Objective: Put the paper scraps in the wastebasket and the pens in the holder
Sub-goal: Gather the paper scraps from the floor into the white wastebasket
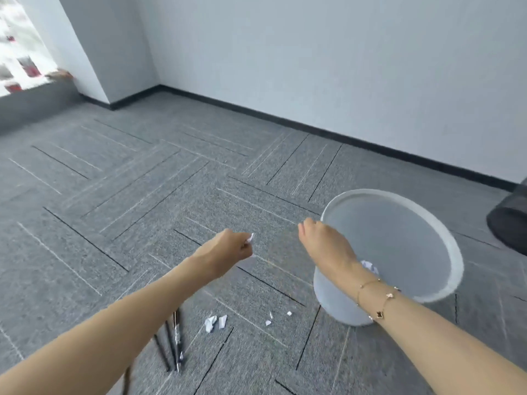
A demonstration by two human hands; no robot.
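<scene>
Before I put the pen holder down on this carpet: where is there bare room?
Bare carpet lies beyond the left hand, toward the wall. It is crowded near you: pens beside paper scraps, then the wastebasket under the right hand.

Looks like an office room — grey carpet tiles point(171, 178), plain white walls point(313, 52) with dark skirting point(285, 118), a black mesh bin point(510, 220) by the wall.
</scene>
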